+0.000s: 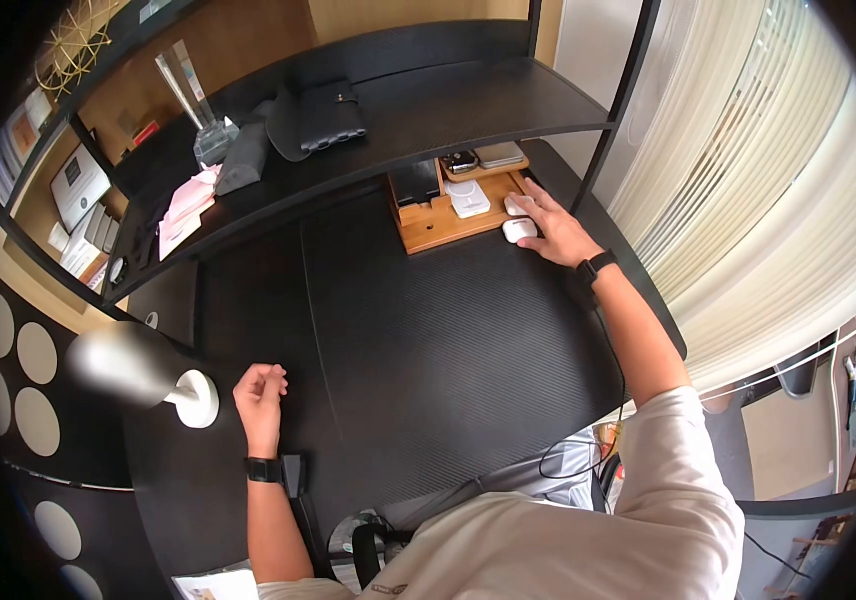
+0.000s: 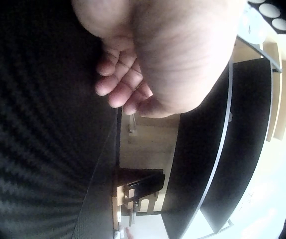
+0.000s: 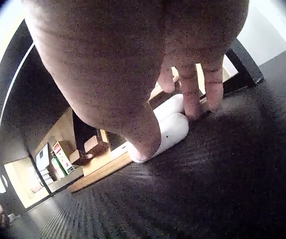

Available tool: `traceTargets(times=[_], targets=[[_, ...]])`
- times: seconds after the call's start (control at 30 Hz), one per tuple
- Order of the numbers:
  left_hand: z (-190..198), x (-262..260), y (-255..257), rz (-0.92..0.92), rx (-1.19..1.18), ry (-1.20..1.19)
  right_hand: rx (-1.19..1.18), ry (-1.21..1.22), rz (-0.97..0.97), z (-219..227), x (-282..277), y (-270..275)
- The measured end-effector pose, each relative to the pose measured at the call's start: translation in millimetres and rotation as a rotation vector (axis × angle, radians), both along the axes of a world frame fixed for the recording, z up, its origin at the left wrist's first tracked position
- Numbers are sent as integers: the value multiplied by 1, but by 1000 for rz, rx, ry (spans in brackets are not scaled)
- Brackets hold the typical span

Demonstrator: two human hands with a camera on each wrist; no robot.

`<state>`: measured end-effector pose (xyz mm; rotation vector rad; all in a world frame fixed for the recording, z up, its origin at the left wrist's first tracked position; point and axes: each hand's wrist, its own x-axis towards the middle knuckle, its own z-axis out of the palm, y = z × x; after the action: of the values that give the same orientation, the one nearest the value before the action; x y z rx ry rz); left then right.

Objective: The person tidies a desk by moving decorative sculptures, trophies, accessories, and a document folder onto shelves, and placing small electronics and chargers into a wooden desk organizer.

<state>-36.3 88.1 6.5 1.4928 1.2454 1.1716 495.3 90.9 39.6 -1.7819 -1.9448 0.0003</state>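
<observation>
My right hand [image 1: 560,232] reaches to the right end of a wooden desk organizer [image 1: 438,236]. Its thumb touches a rounded white earbud case [image 1: 520,231], while the other fingers [image 3: 190,92] extend fairly straight along the far side. A second white case [image 1: 517,205] lies just behind the first, partly covered by the fingers. In the right wrist view, the thumb rests at the end of the nearer white case [image 3: 175,130]. Above the desk's left part, my left hand [image 1: 261,390] has loosely bent fingers and holds nothing.
On the organizer lie a white charger pad [image 1: 467,198] and a dark watch-like item [image 1: 461,161]. A raised black shelf [image 1: 428,110] overhangs the desk [image 1: 428,340]. At left stands a white lamp [image 1: 197,398]; blinds [image 1: 738,200] hang at right. A dark cable [image 1: 620,360] runs beside the right arm.
</observation>
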Motion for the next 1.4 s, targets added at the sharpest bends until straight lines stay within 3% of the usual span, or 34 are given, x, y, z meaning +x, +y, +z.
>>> traceTargets(times=[0.1,0.23,0.63,0.7,1.27,1.4], targets=[[1,2,-1,2,9,-14,-47,-43,-89,11,-8,-7],[-1,1,0,-3,3,-3,-64,-90,-68,5,-11,-12],[0,0,0,-2,-7,-42,54,55,-54,13,-21,4],[1,1,-1,-6,-6,-26,105,89,-129,18,-21,5],[0,1,0,6,-6,-15,61,30,-289,-12,-6,82],[-4,0,1,4,-13,-56,269,33,-133,-23,5,72]])
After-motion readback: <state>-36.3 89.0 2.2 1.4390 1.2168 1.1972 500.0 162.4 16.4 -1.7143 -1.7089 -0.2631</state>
